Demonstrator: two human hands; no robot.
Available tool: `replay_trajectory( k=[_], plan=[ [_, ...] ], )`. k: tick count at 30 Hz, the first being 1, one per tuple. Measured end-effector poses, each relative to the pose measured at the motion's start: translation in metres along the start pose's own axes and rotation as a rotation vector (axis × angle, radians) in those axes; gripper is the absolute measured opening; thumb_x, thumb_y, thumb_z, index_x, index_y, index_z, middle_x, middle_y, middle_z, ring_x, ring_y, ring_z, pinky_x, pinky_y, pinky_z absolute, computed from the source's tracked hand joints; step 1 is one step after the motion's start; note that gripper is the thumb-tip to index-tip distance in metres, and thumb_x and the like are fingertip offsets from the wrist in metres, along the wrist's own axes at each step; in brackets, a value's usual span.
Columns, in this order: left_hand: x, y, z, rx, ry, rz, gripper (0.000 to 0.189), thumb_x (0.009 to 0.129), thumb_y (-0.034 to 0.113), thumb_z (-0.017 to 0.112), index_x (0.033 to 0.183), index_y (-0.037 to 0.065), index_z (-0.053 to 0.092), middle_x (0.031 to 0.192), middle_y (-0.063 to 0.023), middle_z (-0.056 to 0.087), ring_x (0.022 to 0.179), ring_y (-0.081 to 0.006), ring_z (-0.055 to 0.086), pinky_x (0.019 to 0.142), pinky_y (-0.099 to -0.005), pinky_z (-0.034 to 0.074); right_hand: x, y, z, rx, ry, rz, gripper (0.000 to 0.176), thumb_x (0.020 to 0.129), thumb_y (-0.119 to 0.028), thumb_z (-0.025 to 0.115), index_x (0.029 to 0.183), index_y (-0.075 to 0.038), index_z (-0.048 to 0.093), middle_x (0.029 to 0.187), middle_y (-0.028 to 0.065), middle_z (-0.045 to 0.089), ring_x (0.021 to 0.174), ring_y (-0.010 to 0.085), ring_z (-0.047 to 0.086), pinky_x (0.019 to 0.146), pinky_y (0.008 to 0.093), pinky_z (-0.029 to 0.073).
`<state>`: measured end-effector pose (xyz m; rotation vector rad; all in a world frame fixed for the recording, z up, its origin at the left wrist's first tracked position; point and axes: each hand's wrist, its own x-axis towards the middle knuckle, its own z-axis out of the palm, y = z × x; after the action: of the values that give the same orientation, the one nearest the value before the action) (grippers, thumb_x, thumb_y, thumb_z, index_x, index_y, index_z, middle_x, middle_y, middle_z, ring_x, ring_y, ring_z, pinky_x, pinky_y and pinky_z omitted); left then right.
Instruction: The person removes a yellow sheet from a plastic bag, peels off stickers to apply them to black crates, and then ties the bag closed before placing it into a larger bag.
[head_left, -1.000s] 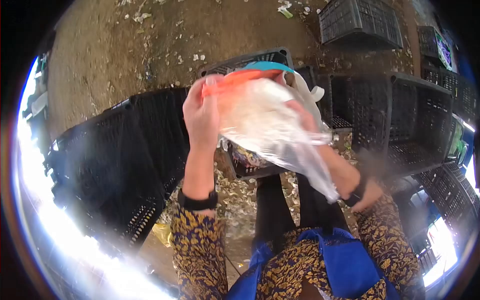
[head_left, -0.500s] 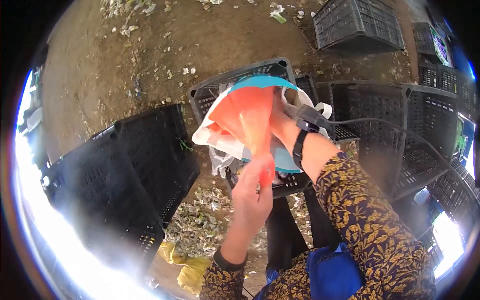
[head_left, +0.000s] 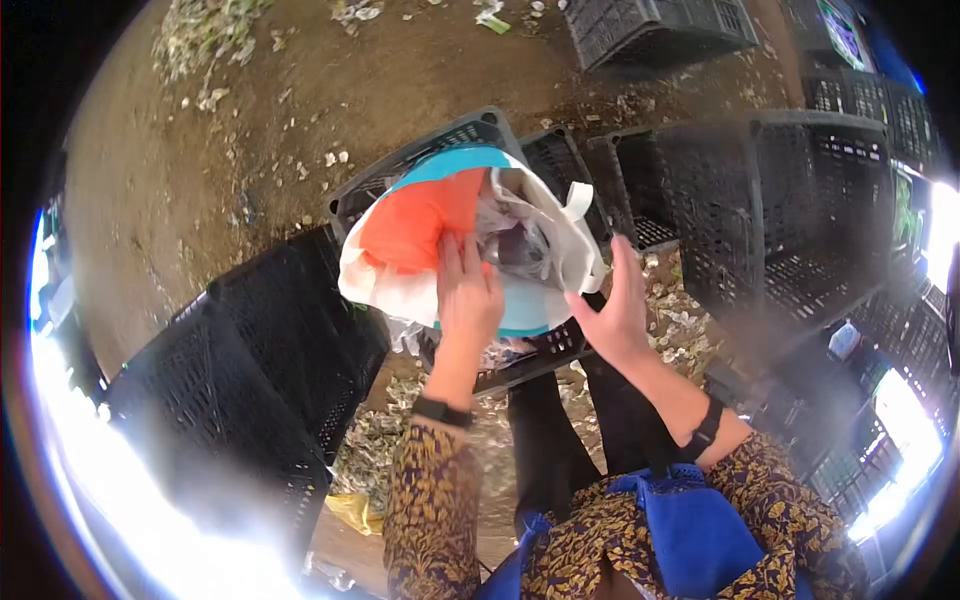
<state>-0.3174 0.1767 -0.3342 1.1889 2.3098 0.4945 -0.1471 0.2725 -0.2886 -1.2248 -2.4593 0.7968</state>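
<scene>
A white and turquoise bag (head_left: 520, 312) stands open in a black crate (head_left: 350, 195) in front of my legs. Orange-red sheet-like material (head_left: 400, 225) lies inside its left part, and clear crumpled plastic with something dark (head_left: 520, 245) shows in the right part. My left hand (head_left: 468, 290) rests on the orange material with its fingers stretched out. Just beyond the bag's right rim, my right hand (head_left: 615, 310) is spread, thumb apart from the fingers, and holds nothing.
Stacked black crates (head_left: 720, 210) stand on the right, and more dark crates (head_left: 240, 350) on the left. Another crate (head_left: 650, 30) sits at the top. Leaf scraps litter the brown floor (head_left: 330, 90). A yellow sack (head_left: 355, 512) lies low on the left.
My left hand has let go of the gathered orange material and moved up onto it in the bag. My right hand has come out of the bag to the right. The view has shifted.
</scene>
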Motion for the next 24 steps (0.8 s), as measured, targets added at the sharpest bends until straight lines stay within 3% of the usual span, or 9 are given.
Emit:
replay_trajectory(
  k=[2,5,6,9,11,13,15,21,24],
  plan=[
    [0.008,-0.028,0.03,0.254,-0.178,-0.072,0.052,0.083,0.018,0.05,0.131,0.001,0.04,0.14,-0.0255,0.031,0.125,-0.0405,0.036,0.102,-0.0459,0.033,-0.009,0.025,0.032,0.137,0.014,0.458,0.043,0.079,-0.017,0.063,0.117,0.0,0.054,0.113,0.0236,0.054,0.102,0.0355,0.055,0.084,0.0396,0.045],
    [0.018,-0.018,0.01,0.243,-0.301,-0.169,0.054,0.079,0.018,0.056,0.129,0.004,0.043,0.136,-0.0217,0.037,0.123,-0.0376,0.039,0.101,-0.0455,0.032,0.008,0.039,0.023,0.296,-0.253,0.402,0.024,0.084,-0.017,0.059,0.099,0.001,0.063,0.094,0.0205,0.062,0.082,0.0345,0.061,0.072,0.0389,0.047],
    [0.015,-0.008,-0.003,0.259,-0.312,-0.173,0.054,0.079,0.018,0.056,0.129,0.004,0.043,0.136,-0.0217,0.037,0.123,-0.0376,0.039,0.101,-0.0455,0.032,0.008,0.035,0.02,0.309,-0.14,0.394,0.017,0.085,-0.014,0.056,0.087,0.001,0.064,0.08,0.0193,0.062,0.07,0.036,0.062,0.064,0.0396,0.047],
    [0.007,0.033,-0.045,0.22,-0.15,-0.155,0.05,0.079,0.022,0.057,0.126,0.006,0.047,0.134,-0.0199,0.042,0.12,-0.0379,0.043,0.099,-0.0452,0.034,-0.004,0.048,0.023,0.498,-0.154,0.541,0.018,0.086,-0.016,0.056,0.089,0.001,0.064,0.076,0.0184,0.06,0.068,0.0339,0.06,0.062,0.0369,0.046],
    [-0.009,0.057,-0.06,0.33,0.184,0.157,0.04,0.077,0.02,0.06,0.115,0.007,0.056,0.125,-0.0155,0.051,0.114,-0.0363,0.047,0.095,-0.0447,0.037,-0.002,0.032,0.014,0.516,-0.189,0.485,0.018,0.086,-0.016,0.056,0.089,0.001,0.064,0.077,0.0175,0.06,0.068,0.0321,0.06,0.062,0.0355,0.046],
    [-0.01,0.064,-0.054,0.23,0.152,0.273,0.027,0.077,0.019,0.062,0.101,0.008,0.062,0.115,-0.0136,0.057,0.111,-0.0357,0.05,0.09,-0.0458,0.041,-0.001,0.026,0.008,0.524,-0.223,0.427,0.018,0.086,-0.016,0.056,0.089,0.001,0.064,0.077,0.0166,0.06,0.068,0.0303,0.06,0.062,0.0341,0.045],
    [-0.004,0.063,-0.036,-0.079,-0.194,-0.053,0.018,0.079,0.019,0.06,0.092,0.008,0.064,0.111,-0.0133,0.06,0.112,-0.036,0.049,0.089,-0.0482,0.04,-0.002,0.026,0.007,0.596,-0.272,0.472,0.017,0.086,-0.014,0.056,0.088,0.001,0.063,0.079,0.0161,0.059,0.07,0.0278,0.06,0.062,0.0326,0.045],
    [0.014,-0.004,-0.015,0.506,-0.612,-0.327,0.068,0.079,0.042,0.058,0.135,0.011,0.037,0.136,-0.0154,0.041,0.128,-0.0299,0.036,0.104,-0.0426,0.032,-0.004,0.037,-0.004,0.718,-0.381,0.602,0.02,0.091,-0.014,0.053,0.089,0.002,0.063,0.07,0.0069,0.055,0.063,0.0116,0.054,0.055,0.0287,0.041],
    [0.012,-0.035,-0.03,0.49,-0.216,-0.135,0.055,0.079,0.039,0.06,0.124,0.009,0.05,0.123,-0.016,0.054,0.117,-0.0322,0.048,0.096,-0.0433,0.04,0.001,0.043,0.0,0.625,-0.341,0.603,0.021,0.09,-0.017,0.055,0.094,0.001,0.065,0.068,0.0084,0.059,0.062,0.0158,0.057,0.055,0.0293,0.042]
  ],
)
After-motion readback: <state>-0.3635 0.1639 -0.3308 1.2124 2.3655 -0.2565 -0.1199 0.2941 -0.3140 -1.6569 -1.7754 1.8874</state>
